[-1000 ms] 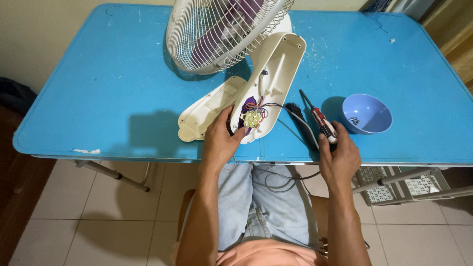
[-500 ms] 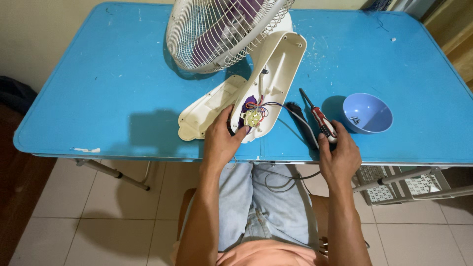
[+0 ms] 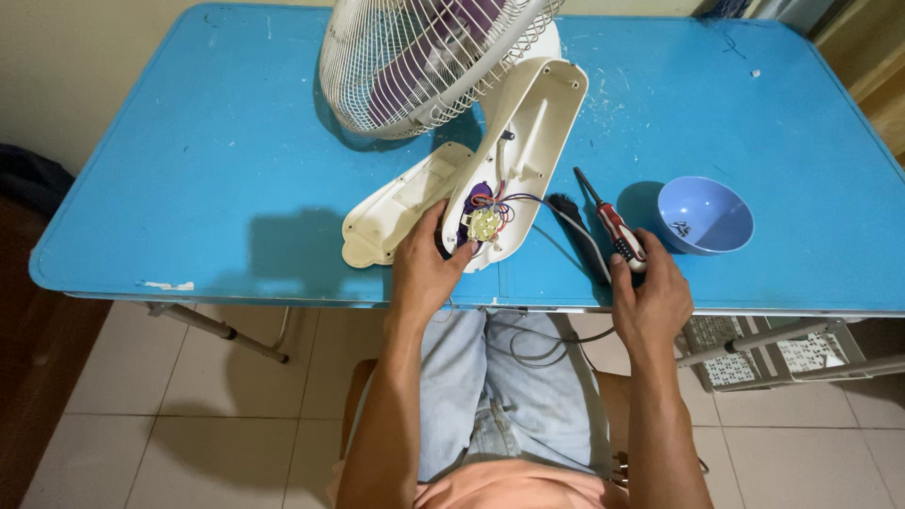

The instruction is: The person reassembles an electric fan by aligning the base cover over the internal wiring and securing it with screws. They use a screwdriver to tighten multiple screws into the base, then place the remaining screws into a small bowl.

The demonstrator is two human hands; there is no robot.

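cream plastic is lying in two pieces on the blue table (image 3: 189, 141): the detached base cover (image 3: 396, 212) is resting flat at the left, and the opened fan base (image 3: 518, 151) is leaning beside it with its switch block and coloured wires (image 3: 485, 219) exposed, so the opening-up part appears to be finished. the caged fan head (image 3: 424, 57) is sitting behind them, still joined to the base. whatever is to be done to the wiring seems still ahead, and the closing-up is looking untouched.

the left hand (image 3: 424, 269) is curling around the lower end of the fan base, thumb and fingers pressing on its rim just below the switch block, steadying it rather than gripping tight. the right hand (image 3: 650, 297) is closing around the red handle of a screwdriver (image 3: 611, 221), whose shaft is lying on the table and pointing away, beside the black power cord (image 3: 580, 236). further right, a blue bowl (image 3: 705, 215) is holding a few small dark bits, likely screws, though they are too small to tell.
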